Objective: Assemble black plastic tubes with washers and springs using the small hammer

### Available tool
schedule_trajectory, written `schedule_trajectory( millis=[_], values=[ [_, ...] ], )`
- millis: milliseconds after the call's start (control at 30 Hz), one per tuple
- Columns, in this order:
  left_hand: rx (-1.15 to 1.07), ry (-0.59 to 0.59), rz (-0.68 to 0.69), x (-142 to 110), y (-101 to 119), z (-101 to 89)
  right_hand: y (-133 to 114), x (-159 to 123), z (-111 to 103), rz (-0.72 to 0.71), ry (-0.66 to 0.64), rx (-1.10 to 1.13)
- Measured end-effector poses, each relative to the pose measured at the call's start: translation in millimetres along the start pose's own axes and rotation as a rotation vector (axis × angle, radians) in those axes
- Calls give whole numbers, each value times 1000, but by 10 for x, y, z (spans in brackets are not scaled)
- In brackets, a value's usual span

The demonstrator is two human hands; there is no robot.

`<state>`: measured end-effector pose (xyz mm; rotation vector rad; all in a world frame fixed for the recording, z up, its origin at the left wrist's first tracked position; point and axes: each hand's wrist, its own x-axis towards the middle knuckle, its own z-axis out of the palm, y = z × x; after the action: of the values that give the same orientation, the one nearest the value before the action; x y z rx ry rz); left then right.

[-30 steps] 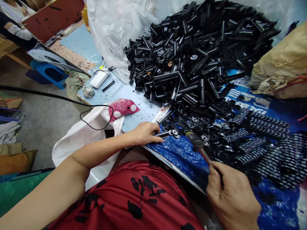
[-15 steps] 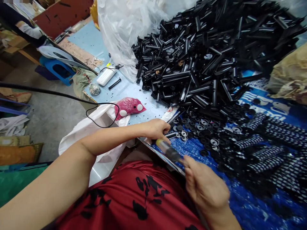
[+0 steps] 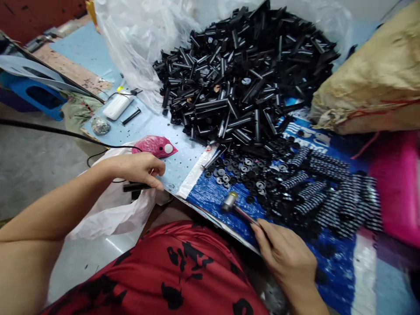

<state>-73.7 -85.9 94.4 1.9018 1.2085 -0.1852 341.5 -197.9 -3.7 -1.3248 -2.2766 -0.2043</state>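
Observation:
My right hand (image 3: 288, 253) is wrapped round the handle of a small hammer (image 3: 244, 213). The hammer's head, with a yellowish end, is over the blue plastic sheet (image 3: 210, 199) near the table edge. My left hand (image 3: 142, 168) is over a white plastic bag (image 3: 131, 214), its thumb and curled fingers apart. Just below that hand is a black tube (image 3: 135, 187) at the bag's mouth; it looks loose, its far end partly hidden. Black and silvery round caps (image 3: 226, 170) lie scattered beyond the hammer.
A large heap of black tubes (image 3: 229, 87) covers the table's back, against clear plastic. Ridged black-and-white stacks (image 3: 305, 197) lie right of the caps. Around them are a tan sack (image 3: 367, 83), a pink container (image 3: 397, 188), a pink packet (image 3: 154, 146), a white power bank-like box (image 3: 118, 106) and a cable.
My left hand has moved left from beside the hammer to over the white bag, where a black tube now shows below it. The hammer stays in my right hand. The view has shifted right.

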Motion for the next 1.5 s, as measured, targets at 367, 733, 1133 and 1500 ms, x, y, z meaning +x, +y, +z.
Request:
schedule_trajectory(
  millis=[367, 733, 1133, 1500],
  values=[
    [229, 534, -59, 1492, 578, 481, 911, 846, -95, -20, -151, -488],
    [-129, 665, 145, 1144, 554, 545, 1230, 959, 15, -269, -272, -363],
    [-1254, 388, 87, 1099, 1029, 1024, -77, 499, 209, 206, -28, 509],
    [-1035, 388, 175, 1128, 1186, 1359, -153, 599, -9, -8, -24, -149]
  ],
)
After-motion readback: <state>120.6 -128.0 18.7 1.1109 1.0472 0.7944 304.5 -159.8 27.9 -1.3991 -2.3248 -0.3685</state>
